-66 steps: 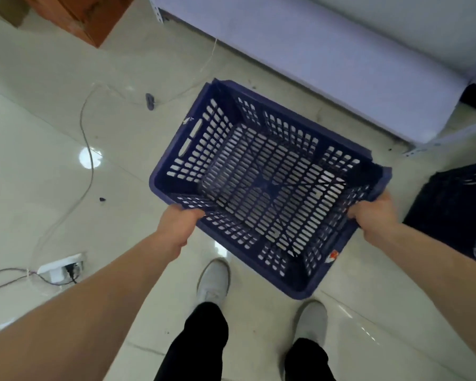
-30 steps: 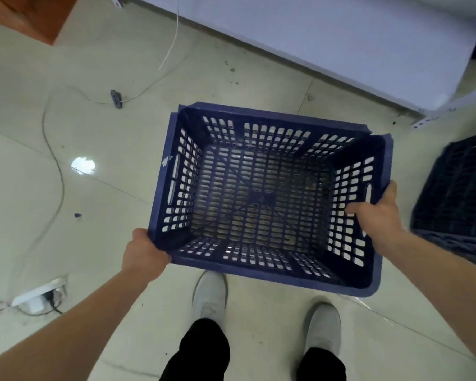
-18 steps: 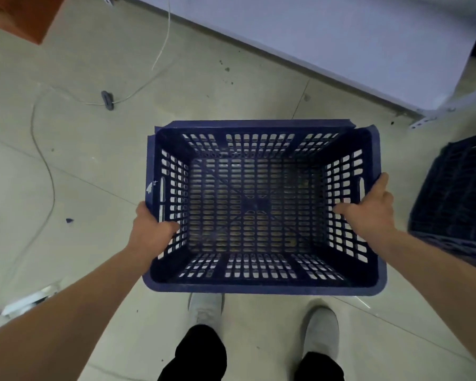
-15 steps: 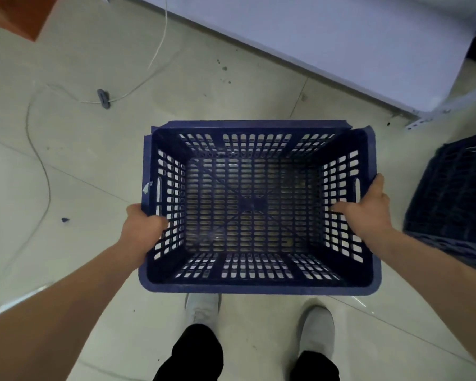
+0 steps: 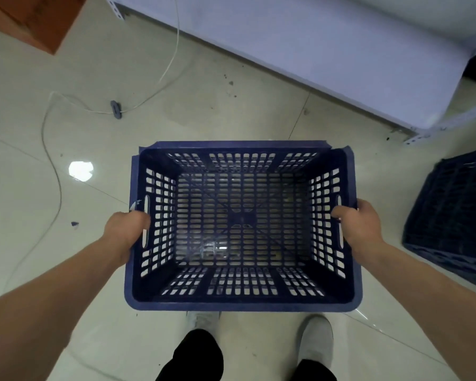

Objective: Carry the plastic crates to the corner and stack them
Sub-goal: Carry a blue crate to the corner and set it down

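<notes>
Squared up now, slotted navy crate [image 5: 242, 226] gripped by left hand [image 5: 125, 232], right hand [image 5: 360, 226].

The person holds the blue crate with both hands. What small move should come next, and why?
Probably a turn to the right, carrying the blue crate toward the other dark crates at the right edge. The left hand and the right hand each grip a side wall by its handle slot, the crate is empty and level above the floor, and nothing lies between it and those crates.
</notes>
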`<state>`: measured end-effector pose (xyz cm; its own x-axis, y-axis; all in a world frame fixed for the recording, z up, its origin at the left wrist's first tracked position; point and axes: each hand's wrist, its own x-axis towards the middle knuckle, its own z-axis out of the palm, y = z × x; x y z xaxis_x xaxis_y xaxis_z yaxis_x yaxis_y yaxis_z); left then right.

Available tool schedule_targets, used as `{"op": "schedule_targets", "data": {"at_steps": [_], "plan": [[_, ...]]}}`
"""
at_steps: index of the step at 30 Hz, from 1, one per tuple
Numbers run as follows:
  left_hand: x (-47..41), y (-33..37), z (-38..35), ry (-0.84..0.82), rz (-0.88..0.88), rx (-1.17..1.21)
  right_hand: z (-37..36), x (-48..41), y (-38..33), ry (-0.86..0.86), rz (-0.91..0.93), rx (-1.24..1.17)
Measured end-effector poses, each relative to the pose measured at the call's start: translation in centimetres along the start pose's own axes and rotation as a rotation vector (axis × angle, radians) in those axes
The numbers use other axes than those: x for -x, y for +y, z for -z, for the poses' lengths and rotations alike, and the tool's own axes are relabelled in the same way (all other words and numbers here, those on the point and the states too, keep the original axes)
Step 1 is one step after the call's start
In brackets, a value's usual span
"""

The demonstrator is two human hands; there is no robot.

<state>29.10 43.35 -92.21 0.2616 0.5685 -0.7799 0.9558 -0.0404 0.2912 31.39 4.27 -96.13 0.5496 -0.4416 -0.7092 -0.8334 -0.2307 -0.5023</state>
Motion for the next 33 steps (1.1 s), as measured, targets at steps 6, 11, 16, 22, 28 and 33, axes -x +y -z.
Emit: {"op": "schedule_targets", "data": {"at_steps": [6, 11, 16, 22, 28, 33], "plan": [[4.6, 1.5, 4.1, 0.016, -0.001, 0.016, 2.8, 4.2, -3.7, 0.054, 0.025, -0.021], [10.7, 4.4, 9.3, 0.022, -0.064, 0.011, 6.9, 10.3, -7.9, 0.08, 0.059, -0.038], [18.2, 8.4, 15.6, -0.05, -0.138, 0.028, 12.1, 17.9, -12.7, 0.135, 0.101, -0.011], [26.2, 13.6, 22.9, -0.118, -0.245, -0.007, 18.8, 27.3, -17.9, 0.234, 0.193, 0.061], [34.4, 17.3, 27.9, -0.264, -0.396, -0.065, 25.4, 34.9, -21.5, 0.351, 0.267, 0.068], [40.3, 19.6, 30.0, -0.295, -0.479, -0.043, 30.4, 39.5, -23.8, 0.442, 0.274, 0.01]]}}
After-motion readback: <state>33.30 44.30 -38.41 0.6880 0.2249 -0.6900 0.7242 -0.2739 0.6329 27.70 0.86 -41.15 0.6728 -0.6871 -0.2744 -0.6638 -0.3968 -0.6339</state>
